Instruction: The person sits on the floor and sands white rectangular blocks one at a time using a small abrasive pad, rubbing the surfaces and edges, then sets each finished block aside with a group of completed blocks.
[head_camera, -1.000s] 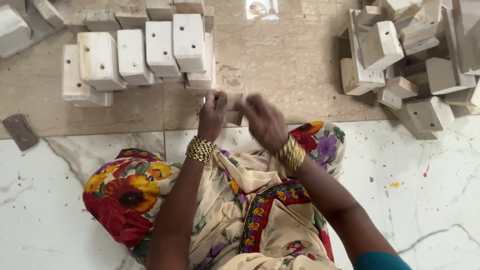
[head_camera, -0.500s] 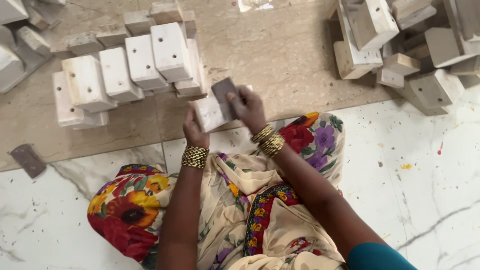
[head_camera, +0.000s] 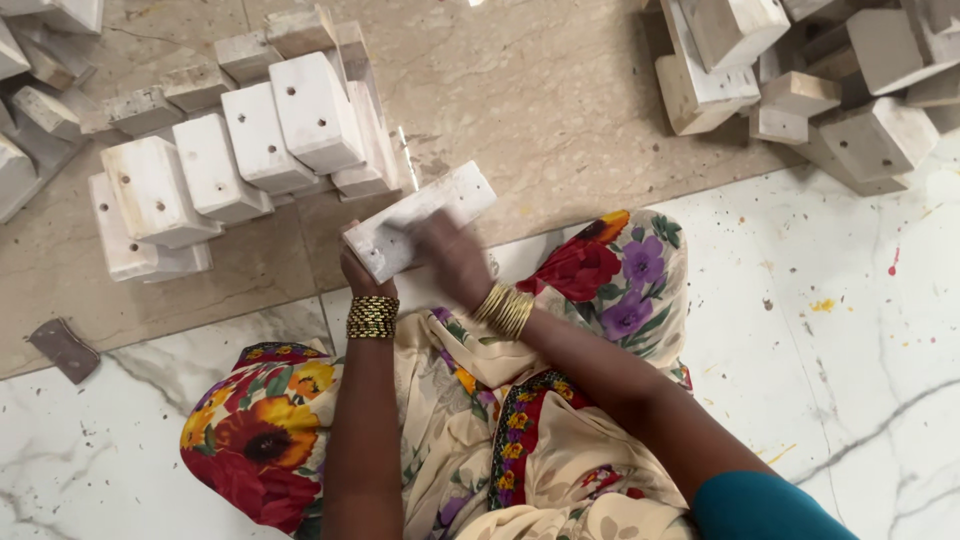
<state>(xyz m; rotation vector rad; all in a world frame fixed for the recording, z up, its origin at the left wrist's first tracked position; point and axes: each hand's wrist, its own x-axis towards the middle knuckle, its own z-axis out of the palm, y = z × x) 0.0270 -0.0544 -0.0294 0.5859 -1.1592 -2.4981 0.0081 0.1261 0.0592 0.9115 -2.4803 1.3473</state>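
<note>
White wooden block was gripped underneath by left hand; right hand, fingers blurred, pressed atop; steady support advisable.

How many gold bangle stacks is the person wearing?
2. One gold bangle stack is on the left wrist, below the hand gripping the white wooden block; the other gold bangle stack is on the right wrist. None seems hidden.

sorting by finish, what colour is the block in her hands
Whitish, pale and dusty, the wooden block shows best in the head view.
</note>
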